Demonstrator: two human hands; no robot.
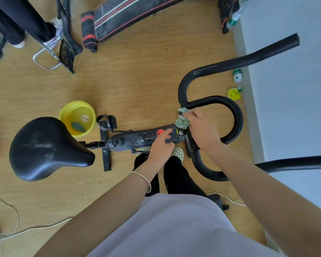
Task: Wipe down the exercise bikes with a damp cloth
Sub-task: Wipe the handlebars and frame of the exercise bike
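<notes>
Green cloth [183, 118] bunched at the tips of the right hand [202, 130], fingers curled round it, pressed where the black handlebar [236, 117] joins the exercise bike frame [135, 139]. Just beyond the fingers, on their far side, touching the bar's root. Left hand [160, 145] curled over the frame's top, gripping it, likely to steady. Long axis of the bike left to right: saddle [44, 147] left, handlebar loop right. Right hand nearer the loop, so probably next along that curve. Yellow basin [67, 110] on the floor beyond the frame, near the saddle.
</notes>
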